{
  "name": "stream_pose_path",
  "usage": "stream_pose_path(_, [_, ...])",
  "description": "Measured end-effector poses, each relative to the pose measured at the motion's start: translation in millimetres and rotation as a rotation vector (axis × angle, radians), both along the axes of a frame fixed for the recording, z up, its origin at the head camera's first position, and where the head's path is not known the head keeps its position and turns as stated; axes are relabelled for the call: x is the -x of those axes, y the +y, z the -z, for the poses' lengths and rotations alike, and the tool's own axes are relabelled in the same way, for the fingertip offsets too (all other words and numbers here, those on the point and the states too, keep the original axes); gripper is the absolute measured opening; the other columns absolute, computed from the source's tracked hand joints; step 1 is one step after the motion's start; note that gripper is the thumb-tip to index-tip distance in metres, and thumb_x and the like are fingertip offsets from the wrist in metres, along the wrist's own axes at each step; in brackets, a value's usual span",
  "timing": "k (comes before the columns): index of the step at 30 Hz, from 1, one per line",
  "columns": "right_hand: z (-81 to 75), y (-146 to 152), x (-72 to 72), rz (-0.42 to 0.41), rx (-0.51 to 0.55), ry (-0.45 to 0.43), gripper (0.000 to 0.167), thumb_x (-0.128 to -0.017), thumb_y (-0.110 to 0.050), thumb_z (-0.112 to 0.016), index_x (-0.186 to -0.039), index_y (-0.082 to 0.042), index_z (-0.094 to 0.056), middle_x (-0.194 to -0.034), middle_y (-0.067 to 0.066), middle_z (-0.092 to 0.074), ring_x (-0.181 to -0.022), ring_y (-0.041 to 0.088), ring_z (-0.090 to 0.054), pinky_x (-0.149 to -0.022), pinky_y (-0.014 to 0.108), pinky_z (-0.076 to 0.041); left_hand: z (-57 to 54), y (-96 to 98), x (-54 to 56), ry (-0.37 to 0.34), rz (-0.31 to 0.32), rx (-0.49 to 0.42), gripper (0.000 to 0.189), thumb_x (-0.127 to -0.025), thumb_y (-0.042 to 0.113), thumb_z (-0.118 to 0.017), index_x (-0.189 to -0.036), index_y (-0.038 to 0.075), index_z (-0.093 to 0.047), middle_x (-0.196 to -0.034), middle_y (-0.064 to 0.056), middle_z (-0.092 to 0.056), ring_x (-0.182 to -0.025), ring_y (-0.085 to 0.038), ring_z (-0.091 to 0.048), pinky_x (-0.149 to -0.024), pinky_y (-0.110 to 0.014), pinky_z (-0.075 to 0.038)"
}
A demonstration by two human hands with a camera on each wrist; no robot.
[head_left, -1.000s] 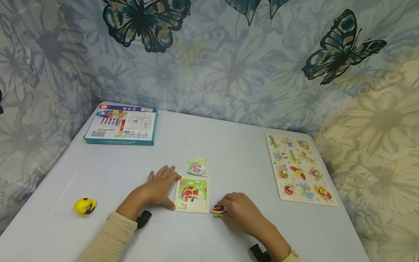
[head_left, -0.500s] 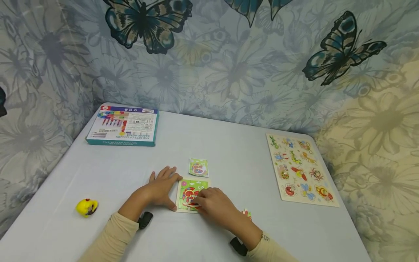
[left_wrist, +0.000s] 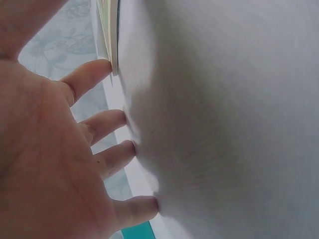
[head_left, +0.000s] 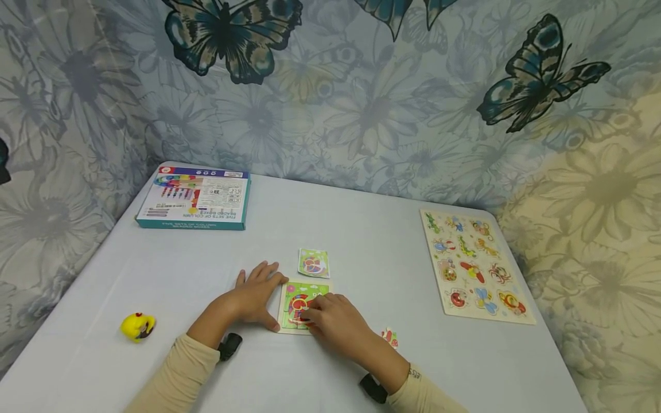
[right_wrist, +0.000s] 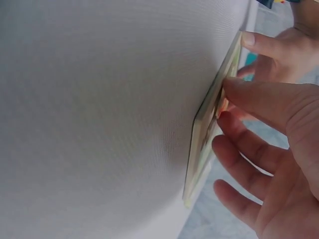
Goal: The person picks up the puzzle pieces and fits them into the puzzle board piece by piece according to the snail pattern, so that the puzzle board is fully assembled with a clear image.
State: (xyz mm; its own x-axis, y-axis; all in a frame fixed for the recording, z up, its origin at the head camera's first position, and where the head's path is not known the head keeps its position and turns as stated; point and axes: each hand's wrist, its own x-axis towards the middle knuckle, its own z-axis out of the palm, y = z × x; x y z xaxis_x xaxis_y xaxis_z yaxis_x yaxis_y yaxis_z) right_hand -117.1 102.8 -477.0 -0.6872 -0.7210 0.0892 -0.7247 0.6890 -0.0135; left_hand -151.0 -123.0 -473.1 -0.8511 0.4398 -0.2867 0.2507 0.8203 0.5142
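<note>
A square jigsaw puzzle board (head_left: 290,289) with a green and red picture lies flat in the head view. My left hand (head_left: 253,301) rests beside it with fingers spread, thumb and index fingertip touching its left edge. Over the board's lower right part is my right hand (head_left: 341,322), which pinches a puzzle piece (right_wrist: 222,105) between thumb and forefinger, low against the board in the right wrist view. Fingers hide most of that piece. Another puzzle piece (head_left: 391,337), red and green, lies on the table by the right wrist, partly covered.
A small picture card (head_left: 313,264) lies just behind the board. A boxed set (head_left: 193,199) stands at the back left, a yellow toy (head_left: 137,327) at the left. An animal puzzle board (head_left: 477,267) lies at the right of the white table (head_left: 361,229).
My right hand has moved left with the puzzle piece from beside the board to over its lower right part. The left hand has stayed at the board's edge.
</note>
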Motion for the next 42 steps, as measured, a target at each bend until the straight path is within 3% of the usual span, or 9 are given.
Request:
stream_pose_path(7, [1.5, 0.7, 0.4, 0.000, -0.007, 0.011, 0.023, -0.084, -0.027, -0.076, -0.107, -0.024, -0.075, -0.103, -0.004, -0.067, -0.098, 0.013, -0.060, -0.093, 0.033, -0.049, 1.3, 1.5, 2.5, -0.001, -0.002, 0.010, 0.088, -0.062, 0.033, -0.091, -0.136, 0.015, -0.047, -0.158, -0.018, -0.021, -0.147, -0.041, -0.009, -0.108, -0.073, -0.006])
stream_pose_path(17, [-4.8, 16.1, -5.3, -0.005, 0.023, -0.047, 0.028, -0.084, -0.023, -0.076, -0.112, -0.021, -0.072, -0.104, -0.007, -0.069, -0.102, 0.014, -0.060, -0.094, 0.035, -0.048, 1.7, 1.5, -0.5, 0.004, -0.011, -0.003, 0.088, -0.060, 0.032, -0.092, -0.135, 0.014, -0.049, -0.157, -0.019, -0.023, -0.147, -0.042, -0.010, -0.108, -0.074, -0.007])
stream_pose_path(21, [-9.0, 35.3, -10.2, 0.051, 0.024, -0.070, 0.031, -0.079, -0.023, -0.080, -0.110, -0.020, -0.072, -0.105, -0.005, -0.068, -0.103, 0.015, -0.059, -0.095, 0.038, -0.048, 2.6, 2.0, 0.0, 0.005, -0.022, 0.007, 0.090, -0.059, 0.032, -0.093, -0.136, 0.015, -0.049, -0.158, -0.017, -0.023, -0.147, -0.041, -0.010, -0.109, -0.073, -0.006])
stream_pose_path(33, [-10.3, 109.4, -26.3, 0.331, 0.057, -0.118, 0.036, -0.066, -0.015, -0.087, -0.099, -0.018, -0.074, -0.102, -0.005, -0.067, -0.103, 0.018, -0.060, -0.094, 0.043, -0.047, 5.2, 0.8, 0.7, -0.002, -0.018, 0.011, 0.091, -0.059, 0.033, -0.093, -0.136, 0.016, -0.048, -0.158, -0.016, -0.022, -0.148, -0.040, -0.009, -0.109, -0.073, -0.006])
stream_pose_path(42, [-6.2, 128.0, -26.2, 0.306, 0.065, -0.129, 0.027, -0.067, -0.011, -0.085, -0.091, -0.019, -0.075, -0.096, -0.006, -0.067, -0.094, 0.016, -0.062, -0.081, 0.039, -0.051, 3.4, 0.4, 1.1, 0.000, -0.018, -0.011, 0.090, -0.059, 0.031, -0.093, -0.136, 0.015, -0.048, -0.159, -0.017, -0.021, -0.148, -0.040, -0.008, -0.109, -0.073, -0.005])
